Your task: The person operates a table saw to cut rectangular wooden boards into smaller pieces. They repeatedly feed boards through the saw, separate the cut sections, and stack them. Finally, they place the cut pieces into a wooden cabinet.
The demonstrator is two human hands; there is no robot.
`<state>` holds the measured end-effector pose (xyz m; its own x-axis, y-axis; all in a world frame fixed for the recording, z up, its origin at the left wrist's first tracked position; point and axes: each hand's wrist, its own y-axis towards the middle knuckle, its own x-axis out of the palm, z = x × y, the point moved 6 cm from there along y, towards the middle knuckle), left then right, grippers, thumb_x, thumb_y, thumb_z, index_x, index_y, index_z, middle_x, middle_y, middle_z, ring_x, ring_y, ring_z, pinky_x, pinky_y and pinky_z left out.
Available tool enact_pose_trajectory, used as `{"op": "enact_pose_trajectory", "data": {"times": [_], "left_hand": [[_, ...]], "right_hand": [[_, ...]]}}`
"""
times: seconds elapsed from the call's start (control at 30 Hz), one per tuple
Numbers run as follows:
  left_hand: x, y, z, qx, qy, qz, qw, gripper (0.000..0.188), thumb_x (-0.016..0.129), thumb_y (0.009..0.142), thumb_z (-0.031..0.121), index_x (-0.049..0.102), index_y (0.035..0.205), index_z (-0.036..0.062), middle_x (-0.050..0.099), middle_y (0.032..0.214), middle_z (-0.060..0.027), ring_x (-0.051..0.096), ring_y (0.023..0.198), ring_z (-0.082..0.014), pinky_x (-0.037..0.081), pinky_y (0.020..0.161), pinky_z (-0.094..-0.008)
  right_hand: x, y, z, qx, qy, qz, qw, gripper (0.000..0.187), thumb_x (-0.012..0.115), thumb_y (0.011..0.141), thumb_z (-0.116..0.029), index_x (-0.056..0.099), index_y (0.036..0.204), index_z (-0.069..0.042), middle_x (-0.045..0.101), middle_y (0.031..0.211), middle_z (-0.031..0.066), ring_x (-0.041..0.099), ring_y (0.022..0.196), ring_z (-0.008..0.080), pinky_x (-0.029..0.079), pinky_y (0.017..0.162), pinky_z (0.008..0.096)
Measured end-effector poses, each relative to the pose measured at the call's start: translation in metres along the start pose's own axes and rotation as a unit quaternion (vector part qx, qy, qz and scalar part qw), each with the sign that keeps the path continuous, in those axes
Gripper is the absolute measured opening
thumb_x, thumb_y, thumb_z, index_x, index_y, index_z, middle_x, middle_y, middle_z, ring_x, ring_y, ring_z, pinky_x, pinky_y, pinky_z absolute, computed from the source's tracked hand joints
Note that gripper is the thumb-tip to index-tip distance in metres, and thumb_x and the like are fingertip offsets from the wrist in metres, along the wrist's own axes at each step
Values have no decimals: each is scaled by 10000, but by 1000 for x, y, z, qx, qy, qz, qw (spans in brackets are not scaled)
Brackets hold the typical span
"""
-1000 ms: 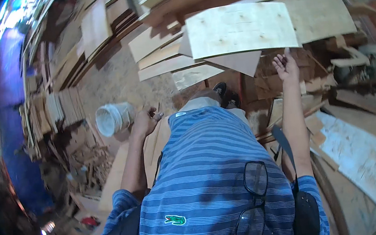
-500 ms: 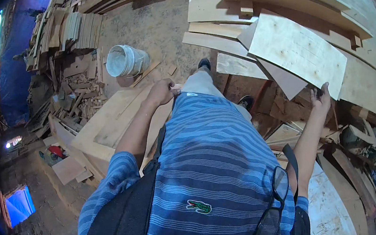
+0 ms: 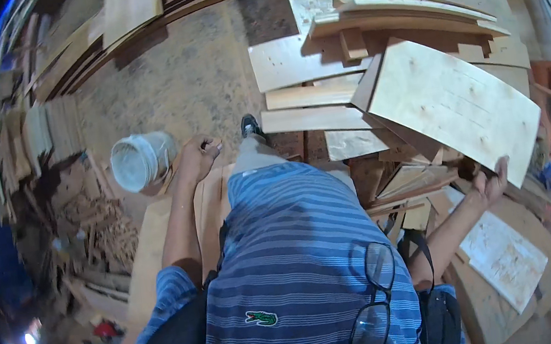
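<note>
**Panel Gripped at Near Edge; Release Not Done**

Right side: my right hand [image 3: 489, 184] grasps the pale wooden panel [image 3: 455, 106] at its near edge, close to the right corner. Panel position: ahead and to the right, slanted, overlapping the ends of the loose boards [image 3: 314, 119]. I cannot tell whether its left end bears on them or hangs clear.

Left side: my left hand [image 3: 198, 158] is well apart from the panel, fingers curled, near the white bucket [image 3: 142, 162]. I cannot tell whether it holds anything.

Progress, by my judgement: the grip is established; setting down and release remain. A white-faced sheet [image 3: 505, 260] lies at the lower right, untouched.
</note>
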<state>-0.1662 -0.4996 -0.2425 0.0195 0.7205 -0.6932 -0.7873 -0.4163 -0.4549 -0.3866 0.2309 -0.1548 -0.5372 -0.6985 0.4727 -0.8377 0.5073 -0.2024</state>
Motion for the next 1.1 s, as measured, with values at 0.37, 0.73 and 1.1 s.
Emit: {"op": "enact_pose_trajectory", "data": {"times": [0.37, 0.73, 1.1], "left_hand": [[-97, 83, 29, 46, -523, -259, 811, 615, 628, 937, 477, 527, 1296, -11, 650, 1097, -113, 653, 926, -198, 556, 824, -354], [-217, 107, -56, -13, -656, 14, 755, 433, 638, 957, 259, 508, 1325, 73, 663, 1151, -83, 675, 889, -206, 518, 548, -305], [-350, 323, 116, 129, -390, -21, 912, 403, 637, 958, 195, 522, 1282, -14, 677, 1072, -91, 671, 747, -148, 529, 495, -260]], "right_hand": [[204, -232, 28, -2, 46, -15, 999, 509, 644, 936, -252, 498, 1360, -10, 529, 1387, 173, 458, 1306, 361, 334, 1121, 584], [460, -320, 297, 210, 86, -180, 957, 274, 713, 891, -47, 615, 1141, 13, 664, 1041, 61, 645, 896, 134, 552, 785, 271], [514, -236, 438, 363, 196, -104, 905, 333, 650, 957, -300, 581, 1175, -58, 675, 1003, 95, 658, 848, 198, 582, 781, 393]]}}
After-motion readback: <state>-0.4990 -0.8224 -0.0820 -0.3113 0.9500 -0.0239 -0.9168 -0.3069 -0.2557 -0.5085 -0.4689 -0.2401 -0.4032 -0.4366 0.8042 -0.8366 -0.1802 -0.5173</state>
